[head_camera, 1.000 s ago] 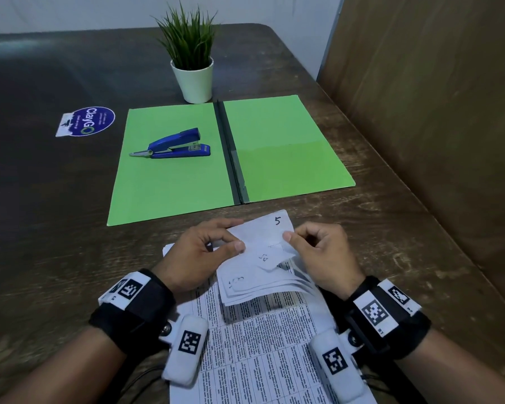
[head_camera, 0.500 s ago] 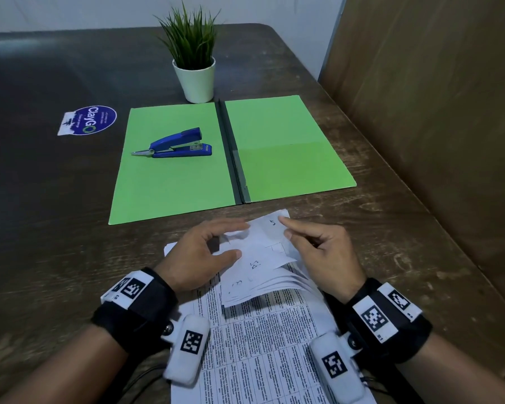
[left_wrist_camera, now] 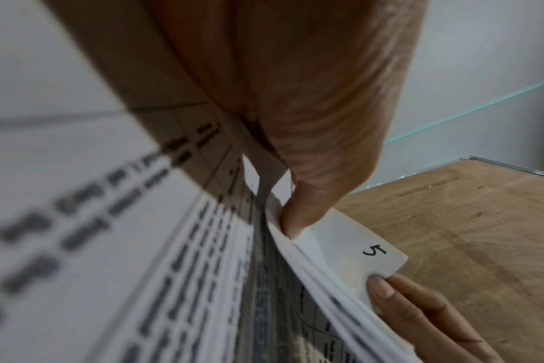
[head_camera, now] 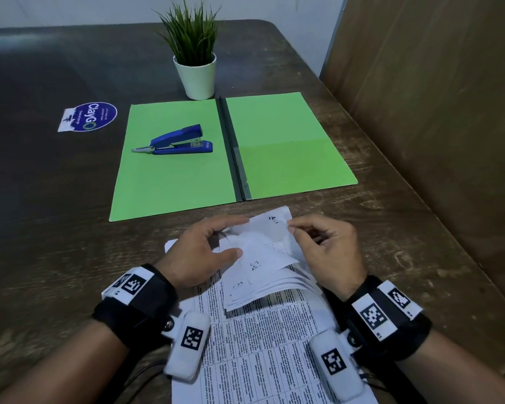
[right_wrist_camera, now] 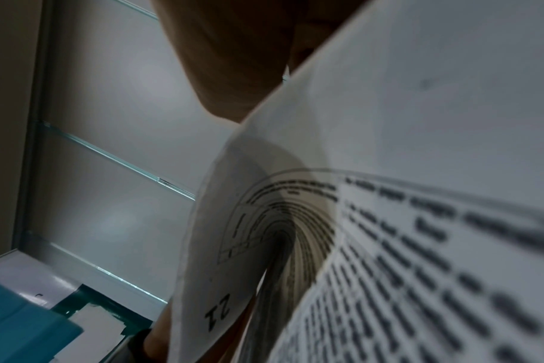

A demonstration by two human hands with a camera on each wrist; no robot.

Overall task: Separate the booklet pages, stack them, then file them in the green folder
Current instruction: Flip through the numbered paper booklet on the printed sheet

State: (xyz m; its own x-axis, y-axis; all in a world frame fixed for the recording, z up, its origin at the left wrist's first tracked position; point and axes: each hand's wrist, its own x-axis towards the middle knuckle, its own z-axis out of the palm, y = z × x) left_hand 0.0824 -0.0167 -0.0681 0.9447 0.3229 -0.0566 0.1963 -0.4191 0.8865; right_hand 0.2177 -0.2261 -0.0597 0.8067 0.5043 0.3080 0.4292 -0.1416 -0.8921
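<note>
While both hands worked at near table edge, booklet pages (head_camera: 263, 258) lay folded back, fanned over printed sheet. Left hand (head_camera: 204, 252): thumb and fingers curled, pinching folded corners; palm side hidden in head view. Right hand (head_camera: 330, 252): fingertips (left_wrist_camera: 381, 291) pinched corner of page marked 5. Right wrist view mostly blocked by curved paper, text blurred. Green folder (head_camera: 289, 147) lay open beyond hands, blue stapler (head_camera: 178, 141) on its left flap. Handwritten numbers partly illegible.

Blue stapler (head_camera: 178, 140), potted plant (head_camera: 195, 51), sticker (head_camera: 88, 116)
</note>
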